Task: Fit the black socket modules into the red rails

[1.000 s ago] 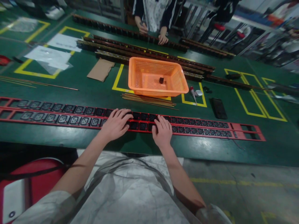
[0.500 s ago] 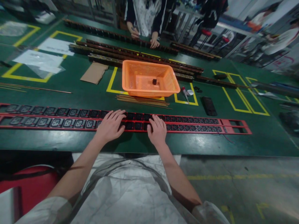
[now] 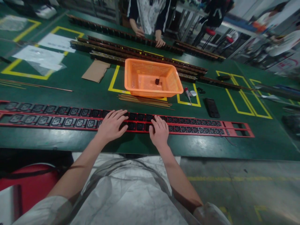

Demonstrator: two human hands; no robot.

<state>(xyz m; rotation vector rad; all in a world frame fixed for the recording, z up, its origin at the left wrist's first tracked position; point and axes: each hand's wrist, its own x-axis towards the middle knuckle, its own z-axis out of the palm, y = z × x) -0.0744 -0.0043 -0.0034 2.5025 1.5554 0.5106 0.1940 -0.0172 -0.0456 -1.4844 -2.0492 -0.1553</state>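
Two long red power strips lie side by side across the near part of the green table, fitted with rows of black outlet sockets. My left hand rests over both strips left of the middle, fingers stretched out and thumb apart. To its right, my right hand lies on the strips with its fingers extended and thumb apart. Between the hands, a few plain black sockets show. The sockets under my palms and fingers are hidden.
Beyond the strips stands an orange basket holding a small black part. Thin brass-coloured rods, a screwdriver and a black phone-like slab lie nearby. Across the table, a co-worker's hands touch a dark rail.
Both my hands keep almost the same pose on the strips. The whole view has shifted slightly. Across the table, the co-worker's hands have moved a little.
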